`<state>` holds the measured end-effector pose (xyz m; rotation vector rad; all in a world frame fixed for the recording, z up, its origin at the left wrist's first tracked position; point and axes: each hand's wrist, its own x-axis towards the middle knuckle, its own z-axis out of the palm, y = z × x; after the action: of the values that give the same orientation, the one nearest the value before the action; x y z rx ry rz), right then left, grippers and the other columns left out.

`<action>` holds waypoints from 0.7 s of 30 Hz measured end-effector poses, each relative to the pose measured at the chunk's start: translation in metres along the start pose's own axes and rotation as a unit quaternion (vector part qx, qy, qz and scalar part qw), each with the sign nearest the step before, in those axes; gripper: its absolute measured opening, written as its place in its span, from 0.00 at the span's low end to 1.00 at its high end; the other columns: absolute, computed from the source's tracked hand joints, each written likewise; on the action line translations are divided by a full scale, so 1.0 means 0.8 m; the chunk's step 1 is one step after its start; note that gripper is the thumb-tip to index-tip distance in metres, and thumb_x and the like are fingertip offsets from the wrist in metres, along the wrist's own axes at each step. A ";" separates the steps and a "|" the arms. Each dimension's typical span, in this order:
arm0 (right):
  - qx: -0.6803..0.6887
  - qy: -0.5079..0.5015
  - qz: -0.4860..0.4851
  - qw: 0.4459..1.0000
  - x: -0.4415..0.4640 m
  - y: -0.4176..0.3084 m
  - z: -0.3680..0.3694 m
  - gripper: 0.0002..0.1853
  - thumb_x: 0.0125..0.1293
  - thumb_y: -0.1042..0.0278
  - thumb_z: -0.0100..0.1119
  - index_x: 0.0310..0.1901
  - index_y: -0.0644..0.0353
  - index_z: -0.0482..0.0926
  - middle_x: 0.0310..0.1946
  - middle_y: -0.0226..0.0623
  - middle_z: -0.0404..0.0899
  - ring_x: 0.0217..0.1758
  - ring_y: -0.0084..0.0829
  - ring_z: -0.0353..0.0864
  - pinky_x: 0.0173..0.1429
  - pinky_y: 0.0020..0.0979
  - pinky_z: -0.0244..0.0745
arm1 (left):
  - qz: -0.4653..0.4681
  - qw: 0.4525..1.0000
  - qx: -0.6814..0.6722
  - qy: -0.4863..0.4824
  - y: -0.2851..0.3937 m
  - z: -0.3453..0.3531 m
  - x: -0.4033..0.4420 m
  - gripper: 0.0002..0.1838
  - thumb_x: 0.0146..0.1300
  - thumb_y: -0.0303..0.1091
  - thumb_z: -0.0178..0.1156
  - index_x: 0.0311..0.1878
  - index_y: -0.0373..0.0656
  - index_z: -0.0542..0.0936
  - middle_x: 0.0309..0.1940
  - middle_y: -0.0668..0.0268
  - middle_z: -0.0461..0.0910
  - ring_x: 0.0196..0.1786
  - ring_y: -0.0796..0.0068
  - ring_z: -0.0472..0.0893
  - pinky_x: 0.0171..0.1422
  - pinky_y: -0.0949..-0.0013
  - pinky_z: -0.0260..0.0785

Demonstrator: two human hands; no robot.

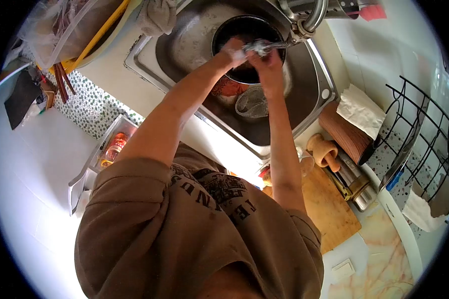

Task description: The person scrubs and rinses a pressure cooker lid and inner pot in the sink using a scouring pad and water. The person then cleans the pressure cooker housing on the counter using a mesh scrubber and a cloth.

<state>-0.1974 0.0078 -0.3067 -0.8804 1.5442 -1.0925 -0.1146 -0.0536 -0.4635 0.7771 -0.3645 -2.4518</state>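
A dark round pan (223, 36) sits in the metal sink (184, 45) below the faucet (312, 22). Both of my hands are over the pan, where a splashing stream of water (259, 47) runs across them. My left hand (234, 53) is at the left of the stream, its fingers blurred by water. On the stream's right side is my right hand (267, 64), its fingers partly hidden. Whether either hand holds anything cannot be made out. In the sink, just nearer to me than the pan, lie a mesh strainer (252, 103) and a reddish net-like item (228, 87).
A grey cloth (157, 17) hangs at the sink's far left corner, beside a clear plastic container (70, 30). To the right are a wooden mortar (322, 148), a metal flask (361, 192), a wooden cutting board (329, 214) and a black wire rack (419, 124).
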 end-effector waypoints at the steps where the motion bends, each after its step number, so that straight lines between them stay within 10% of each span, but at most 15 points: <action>1: -0.026 -0.056 0.024 0.998 -0.011 0.001 0.007 0.25 0.60 0.62 0.67 0.54 0.65 0.70 0.45 0.36 0.79 0.46 0.27 0.77 0.53 0.30 0.72 | 0.027 0.999 0.007 -0.031 -0.003 -0.004 -0.003 0.11 0.63 0.34 0.56 0.47 0.43 0.78 0.42 0.64 0.79 0.46 0.68 0.80 0.51 0.61 0.74; 5: -0.046 0.012 -0.011 0.999 -0.015 0.002 0.010 0.25 0.59 0.63 0.68 0.54 0.66 0.70 0.46 0.37 0.79 0.46 0.27 0.76 0.54 0.29 0.71 | 0.127 0.982 0.092 -0.101 -0.008 -0.018 0.002 0.09 0.60 0.31 0.59 0.43 0.42 0.79 0.39 0.64 0.79 0.43 0.69 0.81 0.49 0.60 0.76; 7: -0.079 0.087 -0.051 0.992 -0.004 0.005 -0.005 0.27 0.58 0.67 0.69 0.55 0.66 0.69 0.46 0.36 0.78 0.48 0.28 0.75 0.55 0.29 0.70 | -0.025 0.998 0.003 0.056 0.003 0.012 0.007 0.07 0.61 0.29 0.60 0.42 0.43 0.78 0.36 0.65 0.78 0.38 0.72 0.81 0.46 0.59 0.79; 10: -0.080 0.125 -0.121 0.981 0.019 0.036 -0.003 0.26 0.57 0.74 0.67 0.56 0.66 0.68 0.47 0.37 0.77 0.51 0.30 0.75 0.56 0.30 0.69 | 0.011 0.992 0.118 0.043 0.015 0.028 -0.027 0.09 0.69 0.33 0.53 0.48 0.41 0.78 0.29 0.65 0.76 0.29 0.74 0.77 0.33 0.65 0.76; 14: 0.142 0.092 0.041 0.985 0.056 0.104 -0.002 0.20 0.61 0.80 0.58 0.55 0.64 0.70 0.50 0.43 0.75 0.52 0.35 0.76 0.59 0.36 0.72 | -0.001 0.949 0.293 0.114 0.071 0.035 -0.101 0.09 0.71 0.35 0.51 0.42 0.44 0.79 0.20 0.72 0.70 0.20 0.90 0.64 0.17 0.76 0.51; 16: 0.542 0.032 0.190 0.818 0.090 0.129 0.001 0.13 0.65 0.75 0.54 0.51 0.63 0.74 0.45 0.42 0.77 0.50 0.38 0.77 0.59 0.35 0.74 | 0.002 0.942 0.297 0.156 0.091 0.037 -0.141 0.08 0.70 0.35 0.52 0.44 0.44 0.79 0.22 0.72 0.71 0.20 0.90 0.65 0.17 0.77 0.54; 18: 0.568 0.076 0.201 0.794 0.130 0.158 0.027 0.12 0.71 0.63 0.51 0.43 0.63 0.77 0.37 0.40 0.78 0.43 0.36 0.78 0.50 0.29 0.79 | 0.009 0.932 0.304 0.198 0.106 0.031 -0.157 0.08 0.70 0.35 0.52 0.46 0.45 0.78 0.24 0.71 0.72 0.20 0.90 0.66 0.18 0.79 0.56; 20: 0.745 -0.227 0.185 0.599 0.143 0.148 0.043 0.17 0.72 0.58 0.49 0.39 0.67 0.78 0.33 0.36 0.77 0.35 0.28 0.75 0.39 0.23 0.78 | 0.099 0.889 0.353 0.275 0.097 0.008 -0.165 0.11 0.69 0.34 0.55 0.52 0.44 0.75 0.33 0.68 0.75 0.22 0.87 0.69 0.23 0.78 0.67; 21: 0.755 -0.258 0.134 0.588 0.151 0.144 0.052 0.18 0.72 0.57 0.49 0.37 0.66 0.78 0.33 0.37 0.76 0.32 0.24 0.73 0.32 0.18 0.75 | 0.038 0.903 0.341 0.258 0.103 -0.006 -0.162 0.23 0.66 0.35 0.59 0.62 0.47 0.67 0.45 0.62 0.76 0.29 0.79 0.77 0.34 0.72 0.77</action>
<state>-0.1852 -0.0748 -0.4569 0.2889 -0.0989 -1.2618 0.0113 -0.0482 -0.3759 1.6135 -1.0375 -1.9168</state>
